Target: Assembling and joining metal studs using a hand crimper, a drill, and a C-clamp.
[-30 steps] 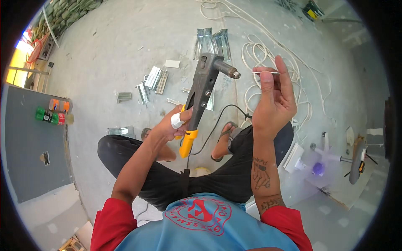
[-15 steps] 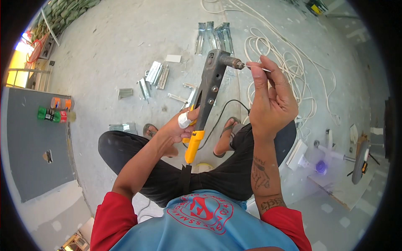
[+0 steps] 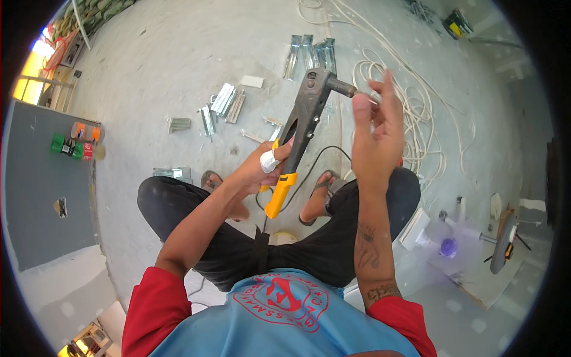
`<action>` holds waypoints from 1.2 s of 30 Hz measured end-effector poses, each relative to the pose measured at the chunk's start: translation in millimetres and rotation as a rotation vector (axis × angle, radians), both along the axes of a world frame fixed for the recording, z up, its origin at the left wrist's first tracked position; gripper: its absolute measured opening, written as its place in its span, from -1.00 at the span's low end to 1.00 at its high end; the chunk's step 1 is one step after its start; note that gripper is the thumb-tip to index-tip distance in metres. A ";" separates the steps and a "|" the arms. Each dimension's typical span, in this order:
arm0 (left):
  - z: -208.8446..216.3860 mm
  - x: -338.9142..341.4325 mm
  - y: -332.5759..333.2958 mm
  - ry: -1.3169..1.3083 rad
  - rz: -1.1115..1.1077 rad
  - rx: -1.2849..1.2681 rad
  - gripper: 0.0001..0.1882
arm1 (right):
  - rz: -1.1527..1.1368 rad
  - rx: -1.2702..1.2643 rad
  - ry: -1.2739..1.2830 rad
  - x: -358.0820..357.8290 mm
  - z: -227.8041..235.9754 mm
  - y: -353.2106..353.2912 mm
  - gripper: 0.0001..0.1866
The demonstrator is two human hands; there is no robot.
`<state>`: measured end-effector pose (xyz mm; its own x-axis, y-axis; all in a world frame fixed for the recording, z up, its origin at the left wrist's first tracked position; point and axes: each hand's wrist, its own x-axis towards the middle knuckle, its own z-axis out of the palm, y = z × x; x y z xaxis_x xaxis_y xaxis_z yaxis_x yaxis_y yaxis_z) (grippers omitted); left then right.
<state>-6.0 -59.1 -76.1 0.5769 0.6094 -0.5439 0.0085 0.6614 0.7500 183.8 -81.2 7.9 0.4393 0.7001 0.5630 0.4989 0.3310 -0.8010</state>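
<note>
A hand riveter (image 3: 310, 110) with a dark metal body and yellow grips is held upright in front of me. My left hand (image 3: 264, 166), with white tape round a finger, wraps its handles, which stand slightly apart. Its nose (image 3: 343, 88) points right, toward my right hand (image 3: 380, 128). The thumb and fingers of that hand are raised around the nose tip and smeared by motion. A small pale, silvery streak shows between them, perhaps a rivet. Whether the fingers grip it is not clear.
Bundles of metal brackets (image 3: 223, 100) and more metal pieces (image 3: 309, 55) lie on the concrete floor ahead. Coiled white cable (image 3: 416, 107) spreads at right. A black cord (image 3: 321, 149) runs between my feet. Bottles (image 3: 74, 147) lie on a grey board; a standing fan (image 3: 505, 241) is at right.
The riveter has tilted to the right, its lower grip moving the same way. My right fingers, which pinched a thin pin at the nose, have spread somewhat and blurred. My view has shifted slightly.
</note>
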 end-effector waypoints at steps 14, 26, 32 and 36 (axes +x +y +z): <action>-20.3 -37.7 51.6 0.200 0.157 0.313 -0.40 | 0.633 -0.837 0.430 -10.0 -37.6 -37.8 -0.71; -40.5 -0.3 25.8 0.239 0.060 0.291 -0.12 | 0.496 -0.904 0.101 -40.6 -76.2 -27.8 -0.67; -53.9 4.0 -20.9 -0.399 0.105 -0.298 -0.51 | 0.045 -0.992 0.850 -14.0 -130.7 -24.4 -0.35; -54.2 8.7 -51.3 -0.639 0.271 -0.027 -0.53 | 1.178 -0.747 1.586 -9.6 -174.6 -18.4 -0.34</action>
<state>2.7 -110.4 -130.3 0.6188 0.7680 -0.1651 -0.5971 0.5964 0.5364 174.2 -99.6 -166.6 -0.5653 0.7986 -0.2064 -0.7301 -0.6009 -0.3254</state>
